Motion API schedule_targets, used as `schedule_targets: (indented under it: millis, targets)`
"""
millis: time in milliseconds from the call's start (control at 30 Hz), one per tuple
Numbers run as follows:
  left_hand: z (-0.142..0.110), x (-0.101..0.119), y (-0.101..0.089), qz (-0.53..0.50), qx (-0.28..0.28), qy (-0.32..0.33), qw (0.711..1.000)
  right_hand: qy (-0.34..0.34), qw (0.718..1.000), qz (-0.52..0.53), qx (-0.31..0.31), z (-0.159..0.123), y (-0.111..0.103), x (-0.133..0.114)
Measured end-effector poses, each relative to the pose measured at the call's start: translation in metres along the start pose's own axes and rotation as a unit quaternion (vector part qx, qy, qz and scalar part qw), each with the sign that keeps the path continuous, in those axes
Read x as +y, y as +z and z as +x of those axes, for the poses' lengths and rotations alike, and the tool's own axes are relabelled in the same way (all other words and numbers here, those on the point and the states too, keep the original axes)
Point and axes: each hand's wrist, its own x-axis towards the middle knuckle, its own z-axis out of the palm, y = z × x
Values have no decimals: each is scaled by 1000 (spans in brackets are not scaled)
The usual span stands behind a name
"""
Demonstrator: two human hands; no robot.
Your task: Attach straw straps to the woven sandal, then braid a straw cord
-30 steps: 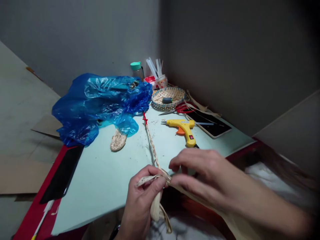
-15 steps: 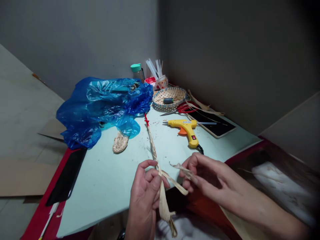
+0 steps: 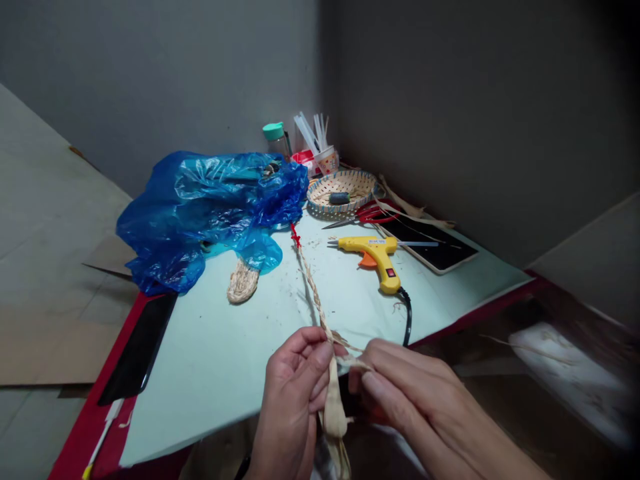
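A thin braid of pale dried husk strips [image 3: 314, 293] runs from a red tie [image 3: 295, 235] on the table down toward me. My left hand [image 3: 303, 373] pinches the braid's near end between thumb and fingers. Below that pinch a wide loose strip [image 3: 334, 407] hangs past the table edge. To the right, my right hand [image 3: 405, 387] is closed on a narrow pale strip [image 3: 353, 362] that meets the braid at the left fingertips. Part of that strip is hidden inside the right fingers.
A yellow glue gun [image 3: 385, 257] lies beyond my right hand, its black cord [image 3: 408, 317] trailing nearer. Behind it are red-handled scissors [image 3: 373, 215], a woven basket [image 3: 320, 207] and a dark tablet [image 3: 425, 243]. A blue plastic bag [image 3: 220, 200] covers the back left, above a coiled braided piece [image 3: 243, 281].
My right hand has moved down and left, bringing its strip up against the braid at my left fingers. The left hand has shifted slightly right and down, and the braid looks pulled straighter.
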Motion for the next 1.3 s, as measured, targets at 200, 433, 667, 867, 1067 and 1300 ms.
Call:
schedule_targets:
  millis: [200, 433, 667, 867, 1067, 1300]
  targets:
    - [2, -2, 3, -37, -12, 0, 999, -61, 987, -122, 82, -4, 10, 7]
    - [3, -4, 4, -21, -7, 18, 1000, -59, 977, -181, 96, -3, 16, 15]
    - [3, -2, 4, -7, 5, 28, 1000, -52, 978, -156, 126, 2, 21, 18]
    - [6, -5, 2, 2, 11, 21, 1000, -23, 993, -112, 38, 4, 14, 20]
    - [4, -5, 1, 7, 14, 31, 999, -71, 984, -158, 39, 6, 16, 22]
    - [4, -1, 3, -3, 15, 35, 999, 28, 993, -107, 32, 1, 7, 29]
